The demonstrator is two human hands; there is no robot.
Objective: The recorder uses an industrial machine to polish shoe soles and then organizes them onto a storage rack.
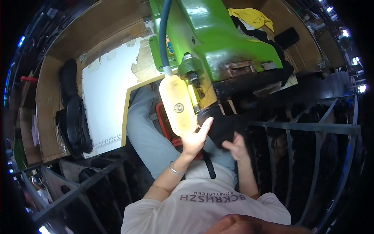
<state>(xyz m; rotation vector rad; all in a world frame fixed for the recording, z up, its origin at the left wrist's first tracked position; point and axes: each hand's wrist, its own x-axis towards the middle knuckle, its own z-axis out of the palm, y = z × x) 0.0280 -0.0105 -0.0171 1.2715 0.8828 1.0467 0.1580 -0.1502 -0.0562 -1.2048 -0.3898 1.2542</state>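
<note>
Seated at the green machine (218,35), knees tucked under its overhanging head. Held up against the machine's dark working end: a black shoe piece (220,130), sitting just below and a touch right of the head's rusty lower edge, directly beside the pale yellow lamp housing (178,105) that hangs off the machine's left flank on a blue hose (163,31).

Left hand (194,140) up on the piece's near-left edge, thumb stretched long toward the machine, remaining fingers curled behind the black material (pinching or merely bracing, cannot tell from here). Silver bangle (174,170) on that wrist. Right hand (237,148) lower, on the piece's right underside, fingers bent and pressed together against it; grip hidden on the far side.

Now the key geometry: piece lying between both hands, long axis slanting from lower right up toward the machine's working end, so straight ahead of the fingertips. Left hand clearly the nearer to the machine, almost brushing the lamp housing; right hand trailing behind at the tail end.

Elsewhere, measured from the machine: red stool edge (163,124) underneath it by the grey trouser legs, white board (109,101) off to its left, black soles (74,117) stacked beyond that board, yellow cloth (251,17) behind the head, dark metal rack (304,128) to its right.
</note>
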